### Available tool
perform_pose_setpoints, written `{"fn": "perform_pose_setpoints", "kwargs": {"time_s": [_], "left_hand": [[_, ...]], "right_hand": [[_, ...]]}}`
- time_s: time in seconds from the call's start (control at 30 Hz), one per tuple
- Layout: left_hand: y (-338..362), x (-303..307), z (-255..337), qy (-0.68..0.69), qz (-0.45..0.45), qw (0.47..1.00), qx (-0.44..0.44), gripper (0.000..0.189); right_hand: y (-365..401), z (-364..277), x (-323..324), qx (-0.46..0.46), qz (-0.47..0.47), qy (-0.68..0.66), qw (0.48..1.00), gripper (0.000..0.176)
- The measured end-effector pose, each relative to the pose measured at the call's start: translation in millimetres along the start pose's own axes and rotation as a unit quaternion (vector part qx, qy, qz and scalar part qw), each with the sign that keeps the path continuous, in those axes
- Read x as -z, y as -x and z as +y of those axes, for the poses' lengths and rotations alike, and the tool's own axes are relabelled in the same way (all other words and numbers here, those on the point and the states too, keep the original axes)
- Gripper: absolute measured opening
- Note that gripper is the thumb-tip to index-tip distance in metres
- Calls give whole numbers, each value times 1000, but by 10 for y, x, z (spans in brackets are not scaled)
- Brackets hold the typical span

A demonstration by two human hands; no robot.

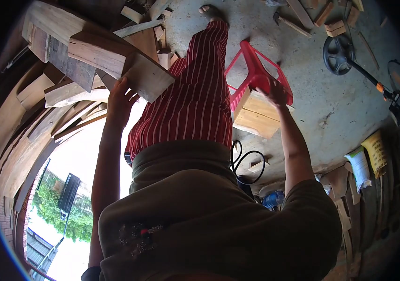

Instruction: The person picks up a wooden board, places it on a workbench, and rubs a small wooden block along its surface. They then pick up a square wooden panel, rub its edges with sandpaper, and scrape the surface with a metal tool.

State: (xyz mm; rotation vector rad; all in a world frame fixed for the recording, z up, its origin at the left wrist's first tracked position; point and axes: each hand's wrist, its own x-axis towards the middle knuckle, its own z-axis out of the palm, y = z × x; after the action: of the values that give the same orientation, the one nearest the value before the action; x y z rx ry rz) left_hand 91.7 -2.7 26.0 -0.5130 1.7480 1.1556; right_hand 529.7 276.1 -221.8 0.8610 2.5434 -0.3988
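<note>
My left hand (121, 100) is at a thick wooden block (99, 52), its fingers apart and the tips touching the block's lower edge. A wide plank (148, 77) lies against that block, close to the fingers. On the other side, my right hand (275, 92) grips the edge of a red plastic stool (251, 68). The stool is tilted, with its legs pointing away from me. A pale wooden piece (257, 114) sits beside the stool's seat, just below my right hand; whether my fingers also touch it is hidden.
Stacked boards (36, 107) fill the left side. Wood offcuts (335, 28) lie on the concrete floor (303, 61) at the upper right. A black wheeled tool with a long shaft (368, 72), sacks (374, 153) and a black cable (251, 166) are on the right.
</note>
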Motion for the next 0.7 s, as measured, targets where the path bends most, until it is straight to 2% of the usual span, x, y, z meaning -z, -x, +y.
{"fn": "perform_pose_setpoints", "kwargs": {"time_s": [0.07,0.1,0.13,0.2,0.23,0.27,0.33,0.37,0.43,0.47,0.53,0.57,0.6,0.67,0.7], "left_hand": [[-28,24,-18,6,-1,1000,5,38],[-43,26,-37,11,0,1000,12,43],[-57,29,-62,13,0,1000,9,43],[-58,48,-62,17,-3,1000,1,43],[-51,48,-50,17,-2,1000,-1,43],[-43,37,-55,16,-6,1000,-8,43],[-48,-10,-71,21,-11,1000,-15,43],[-58,-12,-73,20,-10,1000,-18,42],[-2,-19,-76,20,-6,1000,-17,41],[1,-50,-75,20,1,1000,-17,39],[-31,-54,-85,27,7,999,-21,38],[-44,-45,-98,30,4,999,-22,37],[-60,-24,-119,33,0,999,-22,36],[-96,9,-143,32,-1,999,-24,36],[-104,20,-158,28,-3,999,-26,36]], "right_hand": [[98,-216,-38,-31,-31,-8,999,76],[130,-262,53,-50,13,-15,999,76],[109,-228,105,-48,16,-15,999,76],[65,-198,195,-61,-103,-174,977,75],[39,-161,257,-37,-228,-161,960,70],[49,-153,220,-36,-227,-160,960,70],[44,-12,-9,46,-257,-128,957,80],[-30,46,-51,49,-255,-126,958,80],[-81,41,-25,49,-386,-250,886,76],[-50,21,-6,51,-385,-247,888,76],[39,-19,-15,39,-279,-143,949,74],[39,-37,-34,6,-312,-111,943,84],[88,-112,46,8,-312,-108,944,84],[309,-373,240,30,-122,45,991,104],[364,-476,206,21,-153,32,988,121]]}}
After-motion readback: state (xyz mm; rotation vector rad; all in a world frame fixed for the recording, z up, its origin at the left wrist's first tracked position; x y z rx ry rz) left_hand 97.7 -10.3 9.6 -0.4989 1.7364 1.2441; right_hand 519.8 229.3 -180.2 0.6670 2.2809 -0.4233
